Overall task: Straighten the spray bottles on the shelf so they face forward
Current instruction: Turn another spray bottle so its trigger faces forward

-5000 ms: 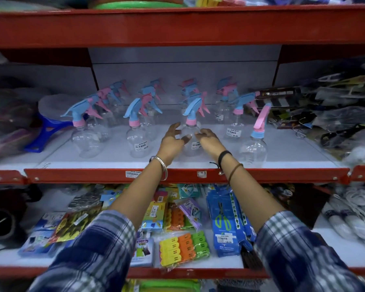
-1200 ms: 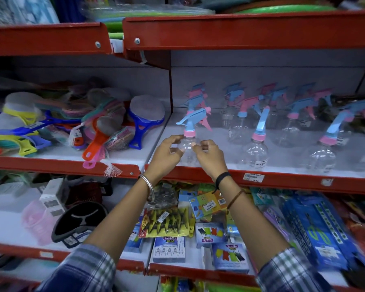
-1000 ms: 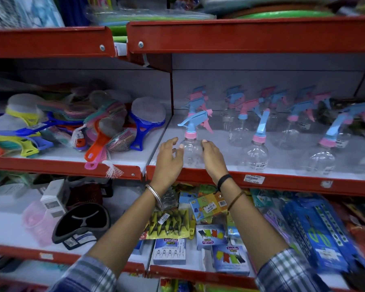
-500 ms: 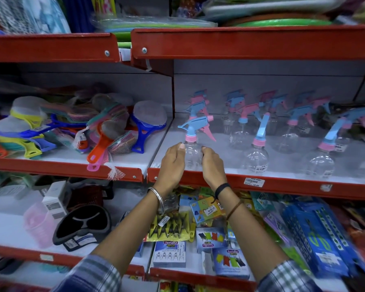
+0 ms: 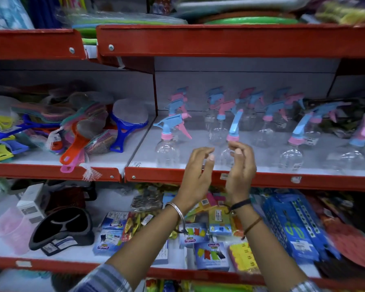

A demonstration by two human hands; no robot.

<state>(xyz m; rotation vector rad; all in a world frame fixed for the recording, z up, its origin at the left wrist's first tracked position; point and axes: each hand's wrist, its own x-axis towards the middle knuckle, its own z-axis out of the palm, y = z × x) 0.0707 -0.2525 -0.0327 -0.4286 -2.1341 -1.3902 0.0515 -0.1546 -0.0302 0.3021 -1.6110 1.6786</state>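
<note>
L hand (image 5: 195, 169) & R hand (image 5: 240, 165) both loose, gripping nothing, either side of bottle (image 5: 230, 148) (front row).

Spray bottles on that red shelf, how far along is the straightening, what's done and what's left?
Little looks finished. The leftmost front bottle stands at the shelf edge, but its nozzle points left. In hand: the left hand and right hand are open on either side of the second front bottle, not gripping. Left: the front bottles to the right and the back rows, nozzles pointing various ways.
</note>
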